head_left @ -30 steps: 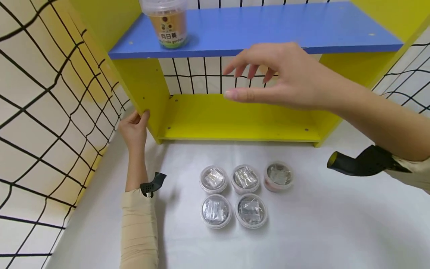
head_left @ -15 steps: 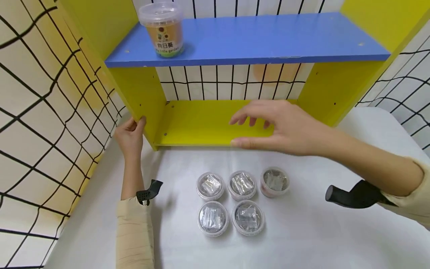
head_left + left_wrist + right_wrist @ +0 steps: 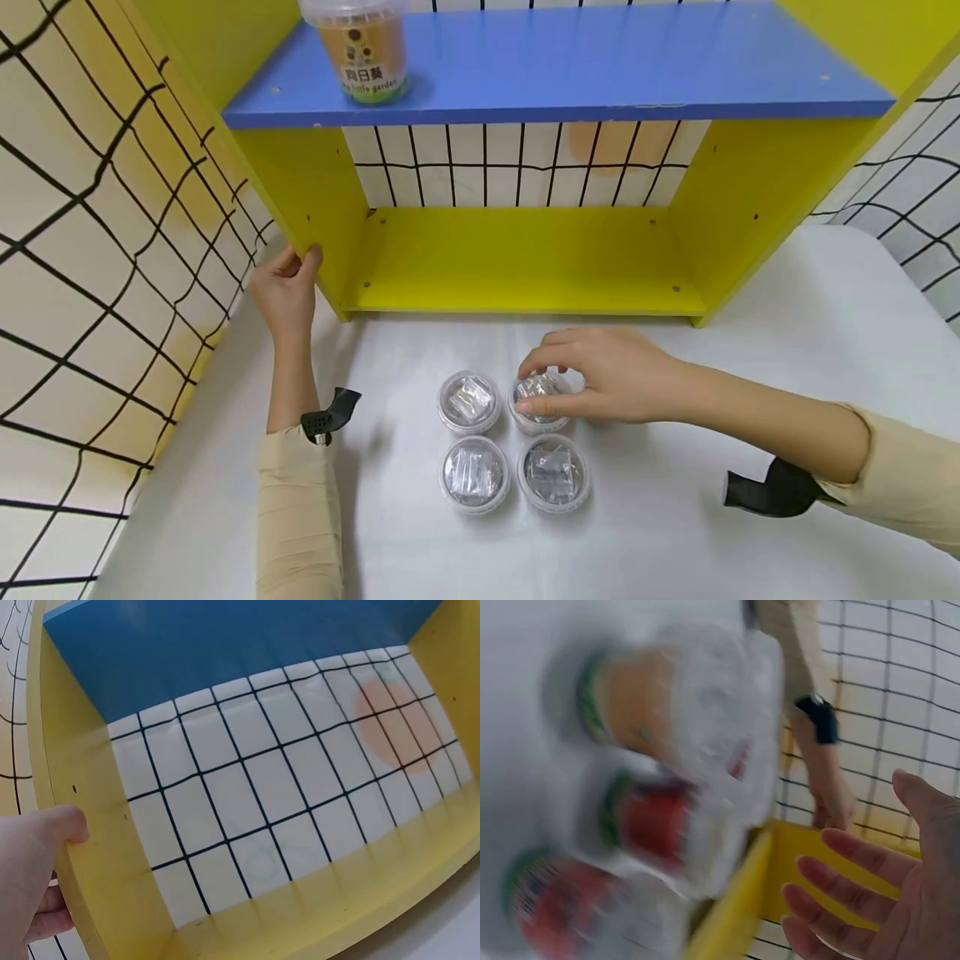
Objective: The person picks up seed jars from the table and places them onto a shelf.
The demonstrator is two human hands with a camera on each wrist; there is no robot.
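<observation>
Several small clear-lidded cups stand in two rows on the white table. My right hand hovers over the back row, its thumb and fingers spread around the middle cup. The right wrist view, blurred, shows its fingers loosely straight with nothing between them. It hides the cup at the back right. My left hand grips the front edge of the yellow shelf's left side panel; the thumb wraps over that edge. A tall orange-labelled cup stands on the blue shelf board.
The shelf's yellow bottom board holds nothing. Black wire-grid panels wall in the left side, the back and the far right. Other cups stand at the back left, front left and front right.
My right hand has come down from in front of the blue shelf board to the back row of cups. The left hand has stayed on the side panel.
</observation>
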